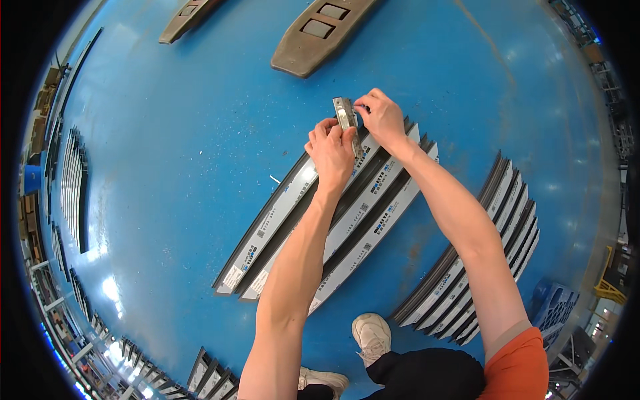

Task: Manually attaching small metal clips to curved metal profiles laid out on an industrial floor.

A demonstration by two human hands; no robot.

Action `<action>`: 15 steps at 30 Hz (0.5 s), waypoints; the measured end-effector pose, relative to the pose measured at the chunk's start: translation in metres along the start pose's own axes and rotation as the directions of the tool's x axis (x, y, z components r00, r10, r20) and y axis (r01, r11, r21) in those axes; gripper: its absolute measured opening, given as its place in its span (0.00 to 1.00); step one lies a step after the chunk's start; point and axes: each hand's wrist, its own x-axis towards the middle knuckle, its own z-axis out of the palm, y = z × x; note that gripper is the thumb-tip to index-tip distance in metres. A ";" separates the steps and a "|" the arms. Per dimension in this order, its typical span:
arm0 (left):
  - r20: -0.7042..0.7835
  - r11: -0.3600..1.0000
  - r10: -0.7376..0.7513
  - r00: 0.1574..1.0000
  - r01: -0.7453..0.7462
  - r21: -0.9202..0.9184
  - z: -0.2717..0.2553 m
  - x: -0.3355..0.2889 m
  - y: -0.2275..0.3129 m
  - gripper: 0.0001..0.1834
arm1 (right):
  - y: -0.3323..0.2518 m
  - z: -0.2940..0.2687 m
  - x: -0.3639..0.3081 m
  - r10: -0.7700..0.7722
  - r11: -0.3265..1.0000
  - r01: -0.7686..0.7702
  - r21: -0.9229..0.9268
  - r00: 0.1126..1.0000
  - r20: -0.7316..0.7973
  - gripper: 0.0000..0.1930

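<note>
Above the far ends of several long metal profiles, my left hand [331, 152] grips a short, shiny metal fitting [345, 112] with thumb and fingers on opposite sides. Its exact kind is not clear. Close against the fitting's right side, my right hand [381, 121] is closed in a pinch, and whatever sits between its fingertips is too small to name. Below my hands lie the dark-edged profiles [270, 220] with white printed film, slanting from lower left to upper right on the blue floor. My left forearm hides part of them.
Another bundle of profiles [497, 213] lies to the right, with a blue plastic crate [555, 308] beyond it. Two brown, tapered pieces [293, 59] [175, 28] with rollers reach in from the top. More profiles [75, 190] line the left side. My shoe [372, 335] stands near the middle profiles.
</note>
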 end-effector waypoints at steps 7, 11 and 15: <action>-0.010 0.995 0.017 1.000 -0.018 -0.094 -0.004 -0.002 -0.002 0.14 | -0.004 -0.006 0.002 -0.052 0.998 0.053 -0.031 0.998 0.017 0.02; 0.002 0.992 0.014 1.000 -0.014 -0.127 -0.007 -0.003 -0.002 0.13 | -0.001 -0.003 0.004 -0.091 0.994 0.093 -0.064 0.995 0.032 0.02; 0.011 0.991 0.009 1.000 -0.007 -0.134 -0.006 -0.001 0.000 0.13 | 0.005 0.001 0.009 -0.138 0.985 0.139 -0.101 0.990 0.018 0.02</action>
